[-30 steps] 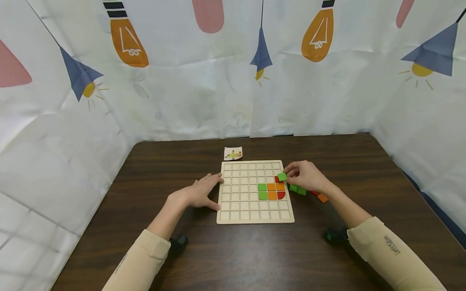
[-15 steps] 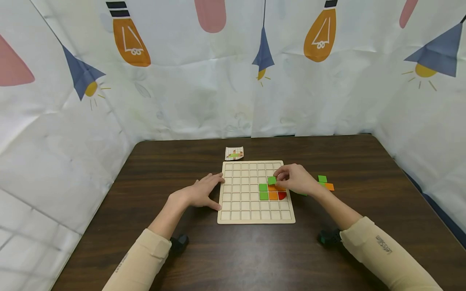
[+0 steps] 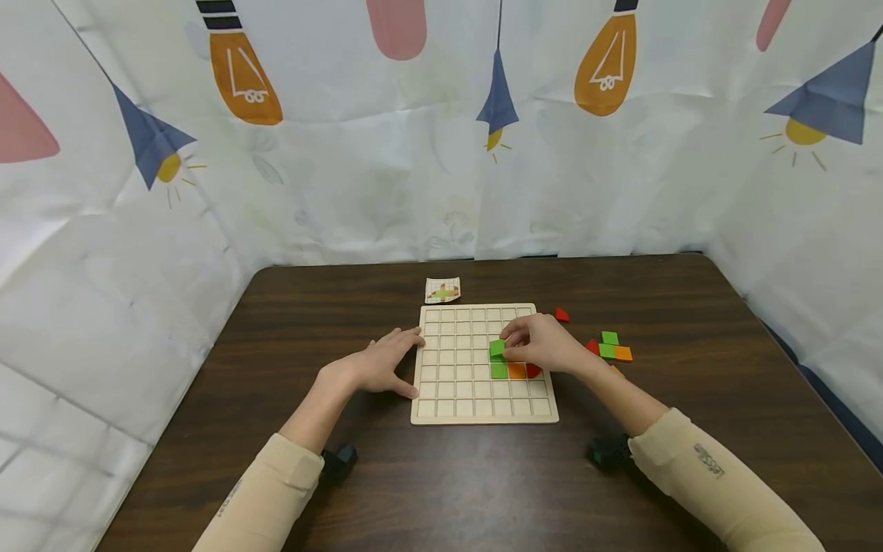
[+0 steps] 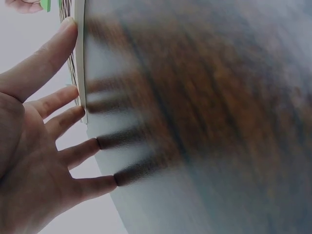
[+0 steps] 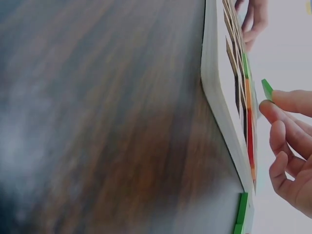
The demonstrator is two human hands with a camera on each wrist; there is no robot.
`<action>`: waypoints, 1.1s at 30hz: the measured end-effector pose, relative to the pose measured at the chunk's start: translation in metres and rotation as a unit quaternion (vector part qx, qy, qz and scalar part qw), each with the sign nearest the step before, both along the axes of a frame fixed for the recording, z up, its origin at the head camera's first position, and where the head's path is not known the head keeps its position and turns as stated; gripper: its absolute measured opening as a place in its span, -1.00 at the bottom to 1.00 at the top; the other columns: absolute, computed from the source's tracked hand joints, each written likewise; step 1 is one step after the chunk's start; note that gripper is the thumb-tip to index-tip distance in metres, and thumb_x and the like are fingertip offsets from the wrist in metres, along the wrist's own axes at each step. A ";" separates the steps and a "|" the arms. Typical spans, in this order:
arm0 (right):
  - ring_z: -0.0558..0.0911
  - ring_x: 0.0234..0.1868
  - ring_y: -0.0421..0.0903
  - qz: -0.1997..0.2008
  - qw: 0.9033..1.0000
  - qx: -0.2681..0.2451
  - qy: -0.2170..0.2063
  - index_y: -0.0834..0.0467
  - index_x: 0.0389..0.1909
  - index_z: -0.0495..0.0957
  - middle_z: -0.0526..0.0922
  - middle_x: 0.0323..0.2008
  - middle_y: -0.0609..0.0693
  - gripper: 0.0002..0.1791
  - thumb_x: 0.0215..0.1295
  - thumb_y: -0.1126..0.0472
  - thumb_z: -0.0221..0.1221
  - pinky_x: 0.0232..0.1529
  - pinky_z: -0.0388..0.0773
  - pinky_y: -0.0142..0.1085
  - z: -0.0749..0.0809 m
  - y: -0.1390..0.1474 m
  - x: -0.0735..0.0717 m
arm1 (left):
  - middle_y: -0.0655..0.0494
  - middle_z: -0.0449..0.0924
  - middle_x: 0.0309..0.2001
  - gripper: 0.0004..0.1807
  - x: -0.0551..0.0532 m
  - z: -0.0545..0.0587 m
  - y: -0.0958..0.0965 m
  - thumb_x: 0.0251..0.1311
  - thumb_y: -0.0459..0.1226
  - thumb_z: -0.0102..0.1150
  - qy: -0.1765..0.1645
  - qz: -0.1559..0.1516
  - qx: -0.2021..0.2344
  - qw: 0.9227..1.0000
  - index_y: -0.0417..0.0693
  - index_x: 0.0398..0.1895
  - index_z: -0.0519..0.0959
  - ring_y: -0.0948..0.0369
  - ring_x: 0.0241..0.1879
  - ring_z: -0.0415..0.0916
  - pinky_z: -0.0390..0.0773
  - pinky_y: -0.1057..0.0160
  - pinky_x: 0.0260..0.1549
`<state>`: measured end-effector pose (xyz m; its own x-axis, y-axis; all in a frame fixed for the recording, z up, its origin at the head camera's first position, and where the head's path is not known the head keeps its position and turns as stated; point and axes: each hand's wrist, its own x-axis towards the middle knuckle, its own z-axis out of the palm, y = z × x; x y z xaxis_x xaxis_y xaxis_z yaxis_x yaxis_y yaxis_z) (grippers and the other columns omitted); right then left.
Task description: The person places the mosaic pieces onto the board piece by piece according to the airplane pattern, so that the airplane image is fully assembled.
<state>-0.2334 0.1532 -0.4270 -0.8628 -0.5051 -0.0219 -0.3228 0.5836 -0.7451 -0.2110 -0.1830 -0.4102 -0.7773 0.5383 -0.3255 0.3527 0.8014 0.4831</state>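
A square wooden grid board (image 3: 448, 399) lies on the table. My right hand (image 3: 543, 343) pinches a green square tile (image 3: 497, 350) between thumb and finger, above the board; in the right wrist view the tile (image 5: 266, 89) is tilted and off the surface. Below it, a green tile (image 3: 499, 371), an orange tile (image 3: 516, 371) and a rounded red tile (image 3: 533, 371) sit in one row of cells. My hand hides the cells behind it. At the board's left edge, my left hand (image 3: 375, 363) is spread, with thumb (image 4: 46, 61) and some fingertips touching the rim.
Loose tiles lie right of the board: a red one (image 3: 562, 315), green ones (image 3: 610, 337) and an orange one (image 3: 623, 353), among others. A small pattern card (image 3: 442, 290) lies behind the board. A printed curtain (image 3: 386, 184) hangs beyond the table (image 3: 331, 307).
My right hand has carried the green tile leftward from the board's right edge, across the grid. The left hand stays in place at the left rim.
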 end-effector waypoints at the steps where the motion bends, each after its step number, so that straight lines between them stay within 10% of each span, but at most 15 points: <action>1: 0.70 -0.24 -0.17 -0.002 1.000 0.002 0.000 0.20 -0.05 0.70 0.76 -0.30 -0.13 -0.76 0.30 0.23 0.41 -0.11 0.66 -0.18 0.000 -0.001 0.000 | -0.13 -0.10 0.63 -0.06 0.000 0.000 0.000 0.18 -0.03 0.51 0.000 0.001 0.000 1.000 -0.13 0.52 0.23 -0.20 0.60 -0.30 -0.16 -0.46 0.38; 33: 0.62 -0.38 -0.25 0.028 0.998 0.024 0.046 0.22 -0.15 0.71 0.68 -0.44 -0.20 -0.79 0.22 0.27 0.46 -0.20 0.60 -0.24 -0.006 -0.030 0.002 | -0.11 -0.14 0.64 -0.05 0.001 0.000 -0.001 0.19 -0.05 0.50 -0.005 0.000 0.009 1.000 -0.15 0.53 0.21 -0.20 0.60 -0.32 -0.20 -0.46 0.38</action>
